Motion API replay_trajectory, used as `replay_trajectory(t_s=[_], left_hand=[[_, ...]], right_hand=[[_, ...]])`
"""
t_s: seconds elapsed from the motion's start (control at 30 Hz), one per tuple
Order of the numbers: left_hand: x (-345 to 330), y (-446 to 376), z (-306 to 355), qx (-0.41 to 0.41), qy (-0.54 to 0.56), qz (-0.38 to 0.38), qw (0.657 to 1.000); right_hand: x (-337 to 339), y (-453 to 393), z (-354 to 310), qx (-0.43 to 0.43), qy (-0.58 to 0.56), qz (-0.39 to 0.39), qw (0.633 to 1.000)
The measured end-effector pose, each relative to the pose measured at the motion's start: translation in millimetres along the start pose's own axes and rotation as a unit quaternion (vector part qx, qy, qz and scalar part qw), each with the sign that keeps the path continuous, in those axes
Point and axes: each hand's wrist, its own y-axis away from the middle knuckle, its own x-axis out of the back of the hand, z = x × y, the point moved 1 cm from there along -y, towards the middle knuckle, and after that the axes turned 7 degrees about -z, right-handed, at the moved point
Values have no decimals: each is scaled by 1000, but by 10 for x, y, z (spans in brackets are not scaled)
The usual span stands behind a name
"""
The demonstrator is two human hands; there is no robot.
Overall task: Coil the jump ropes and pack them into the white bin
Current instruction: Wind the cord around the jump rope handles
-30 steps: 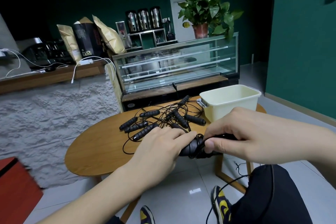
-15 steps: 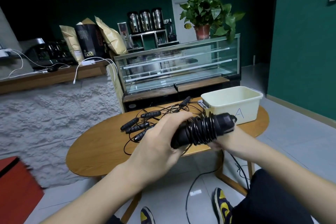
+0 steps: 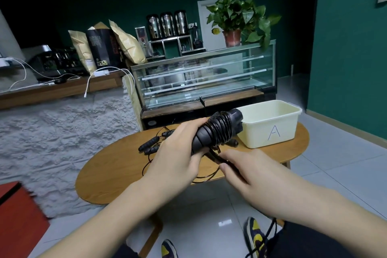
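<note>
The left hand [image 3: 178,159] grips one coiled jump rope [image 3: 217,130]; the right hand [image 3: 249,174] pinches its loose cord [image 3: 211,156]. One white bin [image 3: 270,123] sits at the table's [image 3: 113,169] far right edge, beside a tangle of uncountable ropes [image 3: 152,145].

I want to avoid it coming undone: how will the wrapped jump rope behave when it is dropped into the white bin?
The wrapped jump rope looks stiff at its handles, so it should drop as one piece. Its thin cord is probably springy; the loose tail near the right hand may unwind. The white bin looks light and might slide.

Bare forearms, navy-yellow sneakers [image 3: 256,236]
</note>
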Motion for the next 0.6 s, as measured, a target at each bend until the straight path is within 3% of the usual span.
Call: replay_trajectory(t_s=[0.1,0.2,0.3,0.43,0.6], left_hand=[[14,43,43,-18,-45,-60,997],[13,66,129,-41,-92,-107,989],[21,79,189,-85,-95,-157,979],[77,75,138,-110,-35,-198,973],[149,73,84,-128,41,-192,972]], right_hand=[[157,31,-29,7,82,16,997],[302,18,-72,69,173,33,982],[503,-46,-88,108,195,24,975],[678,-174,33,156,95,-11,983],[682,-321,279,165,-152,-60,973]])
